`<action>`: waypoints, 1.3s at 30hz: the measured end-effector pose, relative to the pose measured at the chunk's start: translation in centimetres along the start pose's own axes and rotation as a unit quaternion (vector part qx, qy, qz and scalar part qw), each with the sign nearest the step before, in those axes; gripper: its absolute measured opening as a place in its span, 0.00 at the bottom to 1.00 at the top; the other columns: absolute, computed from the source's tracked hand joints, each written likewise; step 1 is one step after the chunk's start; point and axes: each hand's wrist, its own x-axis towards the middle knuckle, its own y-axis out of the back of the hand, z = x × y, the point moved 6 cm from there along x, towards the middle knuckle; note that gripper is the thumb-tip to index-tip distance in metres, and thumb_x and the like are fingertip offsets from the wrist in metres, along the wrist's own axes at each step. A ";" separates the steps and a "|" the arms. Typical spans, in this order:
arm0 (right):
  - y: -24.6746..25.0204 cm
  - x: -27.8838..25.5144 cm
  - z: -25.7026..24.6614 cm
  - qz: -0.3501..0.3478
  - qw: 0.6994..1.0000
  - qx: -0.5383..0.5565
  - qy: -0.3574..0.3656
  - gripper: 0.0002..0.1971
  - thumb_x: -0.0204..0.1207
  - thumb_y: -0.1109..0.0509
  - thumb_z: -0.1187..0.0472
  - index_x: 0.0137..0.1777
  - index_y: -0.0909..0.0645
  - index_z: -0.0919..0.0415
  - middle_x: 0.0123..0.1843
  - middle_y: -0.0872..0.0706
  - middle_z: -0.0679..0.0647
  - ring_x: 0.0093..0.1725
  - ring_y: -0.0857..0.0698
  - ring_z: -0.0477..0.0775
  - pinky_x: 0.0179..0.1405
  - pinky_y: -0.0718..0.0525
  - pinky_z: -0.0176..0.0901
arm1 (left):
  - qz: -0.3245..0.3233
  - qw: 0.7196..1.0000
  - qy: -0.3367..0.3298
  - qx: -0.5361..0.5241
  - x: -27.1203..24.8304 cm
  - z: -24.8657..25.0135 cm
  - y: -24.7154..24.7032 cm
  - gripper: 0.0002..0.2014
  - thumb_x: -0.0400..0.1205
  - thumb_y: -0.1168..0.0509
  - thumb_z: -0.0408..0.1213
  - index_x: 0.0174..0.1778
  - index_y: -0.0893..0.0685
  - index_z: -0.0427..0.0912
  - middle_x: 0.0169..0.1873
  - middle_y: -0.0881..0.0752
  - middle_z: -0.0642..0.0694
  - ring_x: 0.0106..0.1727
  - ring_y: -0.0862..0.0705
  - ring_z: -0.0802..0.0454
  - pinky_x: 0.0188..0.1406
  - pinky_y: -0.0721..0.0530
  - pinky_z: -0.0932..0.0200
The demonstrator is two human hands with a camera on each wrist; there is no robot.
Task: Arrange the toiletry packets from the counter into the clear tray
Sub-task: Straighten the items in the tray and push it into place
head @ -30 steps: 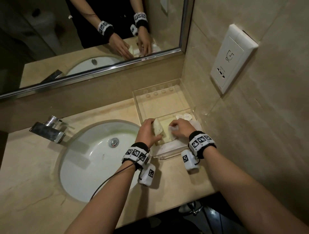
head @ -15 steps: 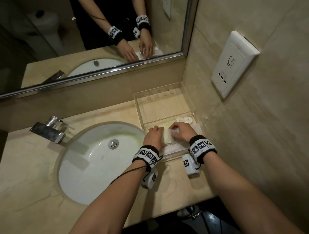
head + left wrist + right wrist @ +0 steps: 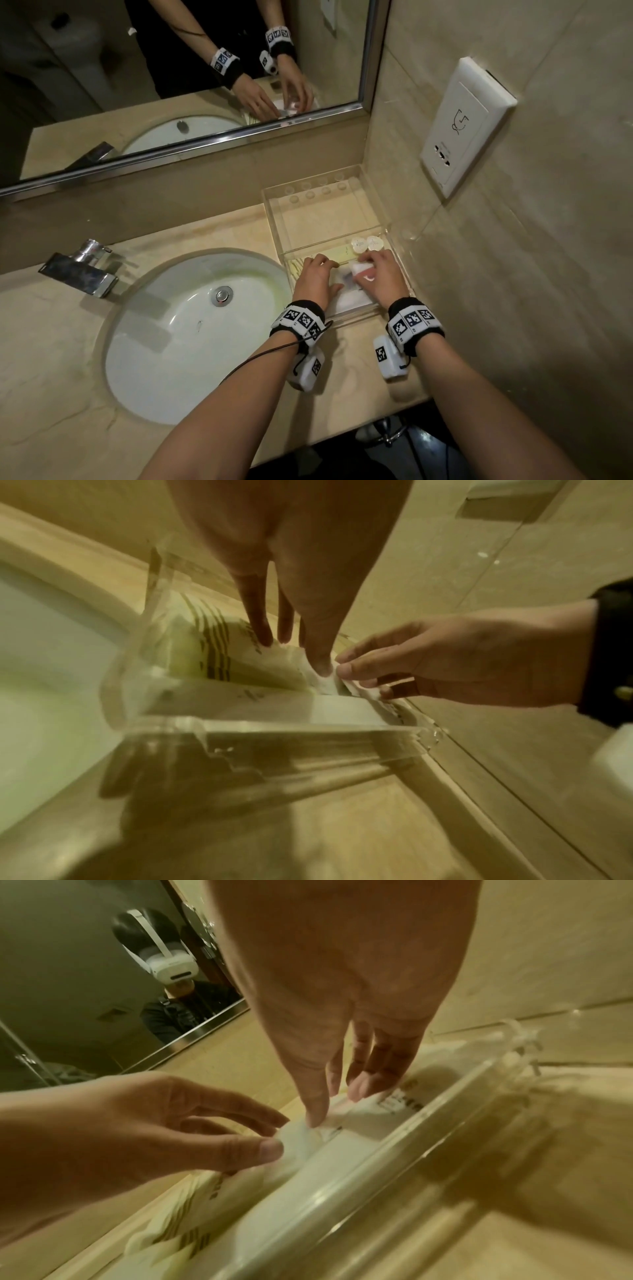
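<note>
At the far left of the head view a chrome faucet point(image 3: 80, 269) stands on the beige worktop point(image 3: 44, 359), its spout reaching toward the white oval sink point(image 3: 191, 329) set into the stone. A mirror point(image 3: 171, 68) runs along the wall behind and reflects both forearms and the basin.

Just right of the sink, the left hand point(image 3: 317, 279) reaches into the near end of the clear tray point(image 3: 274, 219). Its fingers point(image 3: 260, 626) are nearly straight, tips down on the toiletry packets point(image 3: 212, 653), pale wrappers with dark printed stripes that lie flat on the tray floor; it presses them and grips nothing.

The tray sits in the corner where worktop meets the side wall. Its far half shows only bare floor and a row of small round bumps at the back wall, and all the packets lie in the near half. Two small round white discs point(image 3: 366, 244) lie just beyond the hands, touching each other.

The right hand point(image 3: 375, 277) is beside the left, almost touching it. Its thumb and fingers are curled and pinch a white packet point(image 3: 359, 269) by its crinkled edge, above the others in the tray.

On the tiled wall at the right hangs a white socket plate point(image 3: 466, 126).
</note>
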 end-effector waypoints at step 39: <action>1.1 -0.5 1.1 0.040 0.998 -0.040 -0.016 0.28 0.73 0.23 0.59 0.73 0.24 0.57 0.62 0.25 0.58 0.59 0.19 0.59 0.63 0.17 0.56 | 0.019 0.999 0.016 -0.043 -2.9 -3.3 1.4 0.22 0.72 0.24 0.32 0.63 0.17 0.44 0.62 0.18 0.45 0.67 0.25 0.44 0.69 0.27 0.52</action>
